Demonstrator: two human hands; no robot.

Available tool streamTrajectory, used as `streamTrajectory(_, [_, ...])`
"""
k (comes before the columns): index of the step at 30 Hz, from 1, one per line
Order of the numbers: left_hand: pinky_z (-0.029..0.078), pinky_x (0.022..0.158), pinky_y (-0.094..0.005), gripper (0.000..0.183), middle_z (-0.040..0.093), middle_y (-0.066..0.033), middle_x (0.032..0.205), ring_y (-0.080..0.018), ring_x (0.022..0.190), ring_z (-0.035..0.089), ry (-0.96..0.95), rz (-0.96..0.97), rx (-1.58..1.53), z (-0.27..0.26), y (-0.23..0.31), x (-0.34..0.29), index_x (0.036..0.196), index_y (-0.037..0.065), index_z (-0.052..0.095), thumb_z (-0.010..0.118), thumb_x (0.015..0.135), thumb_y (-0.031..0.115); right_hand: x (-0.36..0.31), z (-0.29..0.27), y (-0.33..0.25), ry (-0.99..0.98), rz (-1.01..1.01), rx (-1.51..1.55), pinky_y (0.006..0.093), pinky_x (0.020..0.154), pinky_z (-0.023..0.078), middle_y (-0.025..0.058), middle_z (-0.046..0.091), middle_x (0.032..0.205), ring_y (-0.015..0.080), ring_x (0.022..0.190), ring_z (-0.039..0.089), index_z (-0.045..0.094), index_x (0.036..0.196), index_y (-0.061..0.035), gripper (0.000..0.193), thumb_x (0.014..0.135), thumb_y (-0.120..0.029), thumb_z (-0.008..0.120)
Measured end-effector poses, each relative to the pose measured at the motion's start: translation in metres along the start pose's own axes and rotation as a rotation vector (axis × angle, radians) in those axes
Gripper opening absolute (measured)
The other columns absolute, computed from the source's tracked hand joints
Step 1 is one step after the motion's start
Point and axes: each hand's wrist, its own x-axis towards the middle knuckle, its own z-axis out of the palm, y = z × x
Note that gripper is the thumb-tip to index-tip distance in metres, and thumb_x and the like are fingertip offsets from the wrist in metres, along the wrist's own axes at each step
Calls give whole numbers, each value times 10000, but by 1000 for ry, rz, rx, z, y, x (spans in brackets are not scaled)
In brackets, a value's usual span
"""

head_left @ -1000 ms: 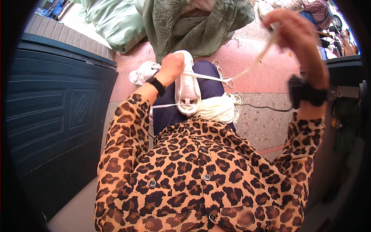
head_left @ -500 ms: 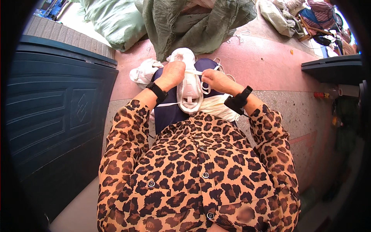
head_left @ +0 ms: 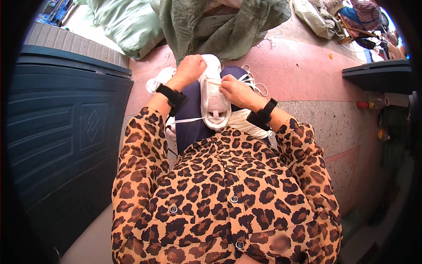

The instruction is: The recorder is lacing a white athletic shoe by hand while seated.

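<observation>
Right hand pinches a pale lace; left hand is curled, contents hidden from me, beside the white shoe. Shoe rests against dark trousers; a sideways pull might slip it, and loose laces alongside could snag.

The shoe looks of matt cloth, the shirt at six o'clock of thin, smooth cloth. The sack at twelve seems rough, woven plastic; the door at nine is smooth.

- Right hand: returned from far right to the shoe, near the left hand.
- Left hand: moved slightly forward, ahead of right hand.
</observation>
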Motion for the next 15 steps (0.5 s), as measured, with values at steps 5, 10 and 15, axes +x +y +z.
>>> streamTrajectory(5, [303, 363, -186, 199, 497, 28, 585, -39, 446, 426, -348, -570, -475, -6, -3, -25, 708, 53, 564, 614, 770, 236, -5, -5, -6, -15, 0, -48, 387, 741, 457, 168, 499, 985, 321, 809, 569, 600, 841, -10, 176, 827, -157, 506])
streamTrajectory(10, [309, 361, -191, 164, 491, 20, 577, -44, 441, 407, -158, -538, -678, 18, 5, -36, 708, 47, 557, 642, 751, 181, 2, 3, -8, -71, -10, -15, 377, 754, 448, 164, 500, 1004, 312, 829, 564, 597, 868, -8, 200, 839, -178, 496])
streamTrajectory(15, [297, 369, -173, 122, 468, 43, 612, -31, 486, 395, -198, -537, -763, 20, -3, -31, 766, 51, 553, 627, 772, 148, 21, 6, -4, -94, -33, 100, 363, 763, 437, 166, 547, 937, 314, 834, 558, 602, 889, -6, 228, 849, -202, 493])
